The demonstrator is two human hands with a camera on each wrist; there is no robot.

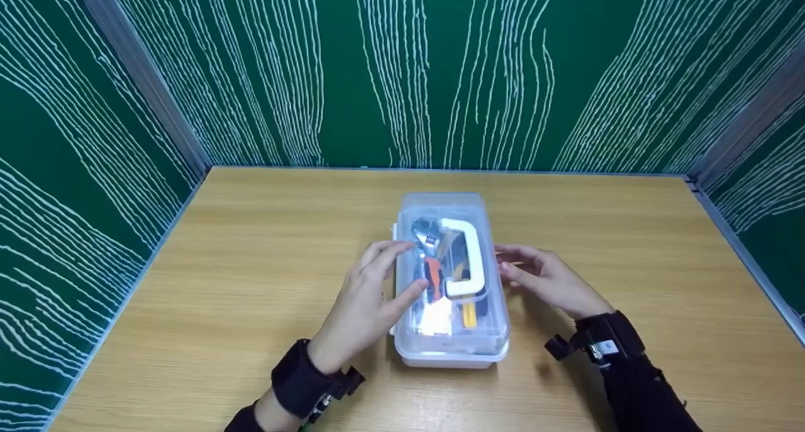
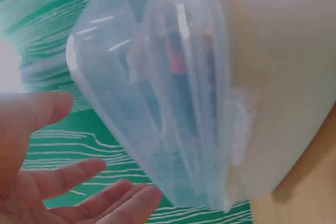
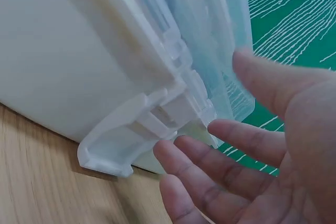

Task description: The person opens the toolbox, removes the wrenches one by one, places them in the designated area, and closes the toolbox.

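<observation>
A toolbox with a clear lid and a white handle stands on the table. Through the lid show an adjustable wrench, a red-orange tool grip and a yellow piece. My left hand hovers over the left edge of the lid, fingers spread; the left wrist view shows a gap between thumb and lid. At the box's right side is my right hand, fingers loosely bent beside a white latch that is swung outward. Whether those fingertips touch the latch, I cannot tell.
The wooden tabletop extends around the box. Green panels with white wavy lines enclose the back and both sides, joined by metal posts. Each wrist wears a black strap with a small camera.
</observation>
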